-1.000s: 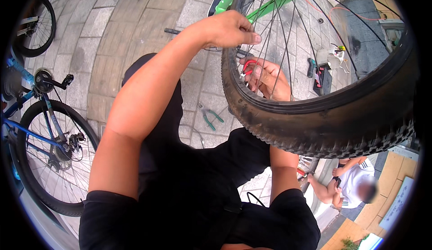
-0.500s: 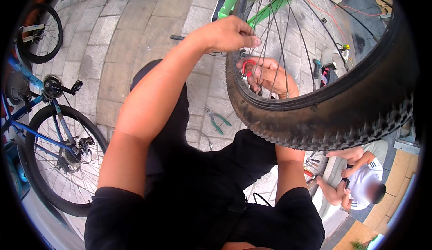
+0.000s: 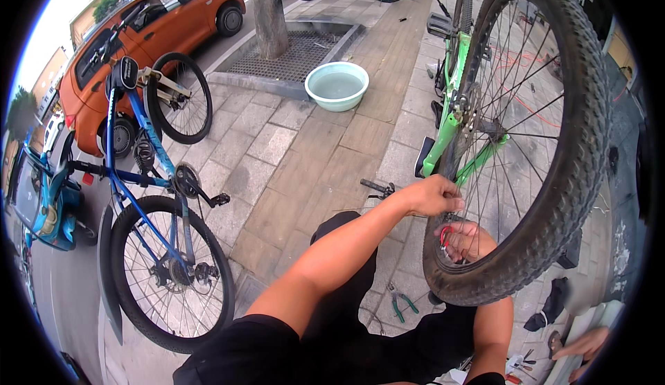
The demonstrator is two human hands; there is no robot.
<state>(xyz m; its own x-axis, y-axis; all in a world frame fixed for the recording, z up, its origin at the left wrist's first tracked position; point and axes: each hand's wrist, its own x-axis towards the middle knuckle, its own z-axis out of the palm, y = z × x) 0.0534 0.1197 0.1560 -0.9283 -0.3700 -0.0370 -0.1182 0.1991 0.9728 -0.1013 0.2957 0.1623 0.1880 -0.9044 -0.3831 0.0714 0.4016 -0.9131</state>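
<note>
Wheel [image 3: 585,156] beside both hands' fingers. Right hand [image 3: 472,241]: fingers clamped on red tool [image 3: 446,232], likely light, stiff; best pinched across its sides. Left hand [image 3: 431,197]: fingers curled near wheel, grip unclear.

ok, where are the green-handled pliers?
Head view, lower middle: the green-handled pliers lie on the paving between the person's legs, just left of the bottom of the knobby tyre.
</note>
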